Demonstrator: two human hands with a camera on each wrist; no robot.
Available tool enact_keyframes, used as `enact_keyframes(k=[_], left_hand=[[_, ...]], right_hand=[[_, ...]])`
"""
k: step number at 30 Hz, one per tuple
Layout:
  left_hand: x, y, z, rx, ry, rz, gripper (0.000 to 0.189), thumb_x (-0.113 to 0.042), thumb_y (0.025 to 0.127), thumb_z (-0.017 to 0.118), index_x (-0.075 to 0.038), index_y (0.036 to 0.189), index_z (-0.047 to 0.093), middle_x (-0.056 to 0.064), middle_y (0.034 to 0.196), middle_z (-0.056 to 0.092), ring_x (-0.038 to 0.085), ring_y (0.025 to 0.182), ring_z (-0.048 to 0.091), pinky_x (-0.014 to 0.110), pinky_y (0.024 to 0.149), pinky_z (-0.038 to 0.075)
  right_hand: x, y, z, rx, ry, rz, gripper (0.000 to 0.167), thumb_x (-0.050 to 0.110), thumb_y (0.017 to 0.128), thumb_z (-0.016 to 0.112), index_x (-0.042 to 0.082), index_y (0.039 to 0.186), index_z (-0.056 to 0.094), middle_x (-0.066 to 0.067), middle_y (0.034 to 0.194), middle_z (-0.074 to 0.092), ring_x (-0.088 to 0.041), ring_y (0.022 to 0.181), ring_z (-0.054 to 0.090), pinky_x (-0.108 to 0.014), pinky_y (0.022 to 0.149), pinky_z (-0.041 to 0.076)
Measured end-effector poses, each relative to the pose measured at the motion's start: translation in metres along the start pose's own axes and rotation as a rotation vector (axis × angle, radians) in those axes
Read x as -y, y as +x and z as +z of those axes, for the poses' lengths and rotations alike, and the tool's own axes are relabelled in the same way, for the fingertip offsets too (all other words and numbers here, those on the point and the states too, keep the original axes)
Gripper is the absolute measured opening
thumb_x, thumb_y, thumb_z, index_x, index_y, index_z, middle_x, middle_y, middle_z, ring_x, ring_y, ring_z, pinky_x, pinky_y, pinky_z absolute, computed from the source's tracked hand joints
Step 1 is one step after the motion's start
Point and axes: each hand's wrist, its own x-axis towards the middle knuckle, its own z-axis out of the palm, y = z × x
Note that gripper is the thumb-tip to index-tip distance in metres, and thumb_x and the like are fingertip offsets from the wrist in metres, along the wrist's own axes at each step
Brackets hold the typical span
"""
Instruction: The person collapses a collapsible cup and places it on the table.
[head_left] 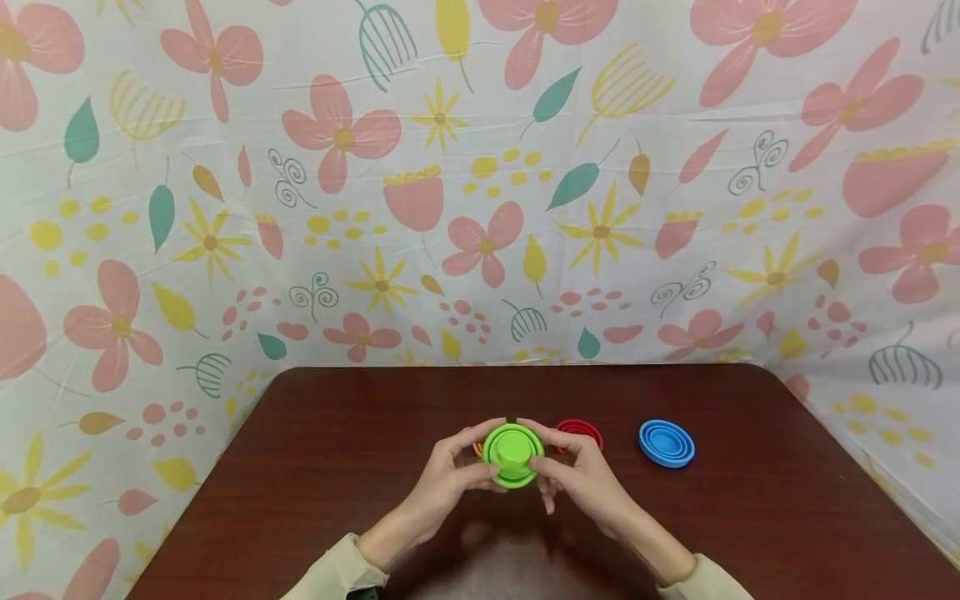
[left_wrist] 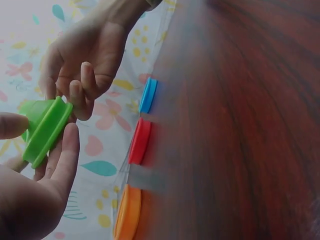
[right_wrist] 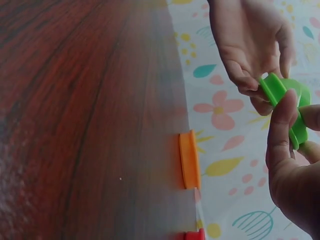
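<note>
Both hands grip a green collapsible cup (head_left: 513, 446) above the table, one at each side. My left hand (head_left: 442, 483) pinches its left edge between thumb and fingers, while my right hand (head_left: 588, 479) holds the right edge with the thumb on the front face. Seen from the left wrist, the cup (left_wrist: 42, 132) has a wide ringed rim and a narrower centre pushed out to one side. Behind the hands lie a red collapsible cup (head_left: 579, 427), partly covered by the right fingers, and an orange one (head_left: 477, 449), mostly hidden by the green cup and left hand.
A blue collapsible cup (head_left: 666, 443) lies flat to the right of the red one. The dark brown wooden table (head_left: 360, 417) ends at a floral cloth (head_left: 480, 208) hanging behind it. A dark band (head_left: 365, 593) circles the left wrist.
</note>
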Motion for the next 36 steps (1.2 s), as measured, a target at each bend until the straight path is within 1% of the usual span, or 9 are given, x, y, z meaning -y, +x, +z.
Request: enact_keyframes(k=[3,7,10,13,15,21,24,28,36], left_hand=[[0.0011,-0.0002,-0.0005,0.001,0.016,0.024,0.06,0.003,0.097,0.066,-0.006,0.154,0.053,0.016,0.129,0.056,0.023,0.099,0.07,0.047,0.084,0.063],[0.0024,0.0013,0.0007,-0.032,0.042,0.056,0.06,0.008,0.092,0.066,-0.002,0.151,0.056,0.015,0.122,0.06,0.023,0.095,0.071,0.045,0.077,0.064],[0.0013,0.0018,0.0023,-0.051,0.062,0.069,0.062,0.011,0.09,0.065,0.001,0.15,0.055,0.016,0.122,0.06,0.022,0.092,0.071,0.043,0.074,0.065],[-0.0003,0.0013,0.0038,-0.053,0.064,0.067,0.062,0.01,0.09,0.065,0.002,0.151,0.053,0.018,0.126,0.06,0.022,0.093,0.071,0.043,0.074,0.065],[-0.0012,0.0007,0.0045,-0.052,0.06,0.058,0.063,0.008,0.091,0.068,0.0,0.152,0.053,0.018,0.126,0.058,0.023,0.096,0.071,0.043,0.075,0.065],[-0.0011,-0.0002,0.0051,-0.052,0.077,0.052,0.068,0.004,0.089,0.076,-0.009,0.153,0.055,0.019,0.126,0.053,0.027,0.098,0.07,0.044,0.076,0.065],[0.0003,0.0004,0.0049,-0.056,0.085,0.056,0.068,0.005,0.089,0.077,-0.009,0.152,0.056,0.02,0.128,0.053,0.029,0.098,0.069,0.044,0.076,0.065],[0.0011,0.0015,0.0046,-0.064,0.087,0.051,0.068,0.006,0.088,0.076,-0.008,0.151,0.057,0.021,0.128,0.053,0.03,0.098,0.069,0.044,0.075,0.065],[0.0016,0.002,0.0034,-0.06,0.091,0.05,0.068,0.007,0.088,0.078,-0.009,0.151,0.057,0.02,0.124,0.053,0.029,0.095,0.07,0.044,0.076,0.065]], right_hand=[[-0.0004,-0.0001,0.0006,0.005,-0.013,0.001,0.055,0.012,0.103,0.068,0.007,0.155,0.052,-0.02,0.078,0.058,-0.018,0.055,0.058,-0.035,0.054,0.059],[0.0002,-0.0001,0.0019,0.018,-0.019,0.005,0.055,0.012,0.104,0.068,0.007,0.156,0.052,-0.019,0.081,0.059,-0.02,0.054,0.058,-0.036,0.055,0.059],[0.0022,0.0002,0.0028,0.034,-0.001,0.006,0.058,0.01,0.102,0.068,0.004,0.157,0.049,-0.02,0.095,0.063,-0.02,0.056,0.058,-0.037,0.055,0.059],[0.0036,0.0004,0.003,0.044,0.014,0.005,0.062,0.008,0.101,0.069,0.0,0.158,0.046,-0.021,0.115,0.065,-0.018,0.058,0.059,-0.038,0.055,0.059],[0.0037,0.0006,0.003,0.047,0.014,-0.002,0.063,0.008,0.1,0.07,0.0,0.158,0.045,-0.022,0.123,0.064,-0.018,0.058,0.06,-0.038,0.055,0.059],[0.0008,0.0017,0.0044,0.038,0.014,-0.039,0.063,0.006,0.1,0.071,-0.001,0.157,0.046,-0.025,0.125,0.062,-0.018,0.06,0.059,-0.034,0.053,0.058],[-0.0013,0.0025,0.0048,0.039,0.007,-0.055,0.062,0.005,0.1,0.071,-0.001,0.157,0.047,-0.025,0.128,0.063,-0.018,0.063,0.06,-0.034,0.052,0.058],[-0.0021,0.0029,0.0038,0.049,-0.018,-0.054,0.062,0.005,0.099,0.072,0.004,0.157,0.048,-0.025,0.131,0.063,-0.019,0.066,0.061,-0.036,0.053,0.059],[-0.0022,0.0031,0.0023,0.054,-0.058,-0.063,0.065,0.005,0.098,0.074,0.003,0.157,0.048,-0.025,0.128,0.062,-0.02,0.061,0.061,-0.037,0.053,0.059]])
